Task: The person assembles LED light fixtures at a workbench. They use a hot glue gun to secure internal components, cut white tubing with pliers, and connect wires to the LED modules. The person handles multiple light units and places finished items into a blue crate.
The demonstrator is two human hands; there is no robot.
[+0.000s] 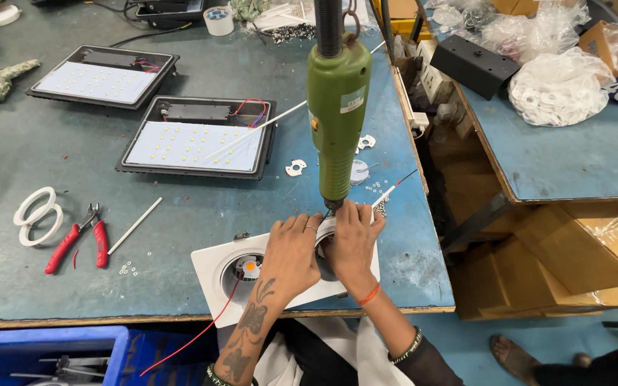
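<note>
Overhead, head view: left hand and right hand side by side on white square light fitting at near table edge, fingers curled down, pressing round part between them. Green hanging screwdriver upright, tip just above hands. Red wire trails off fitting. Red pliers left; two flat lamp panels behind.
</note>
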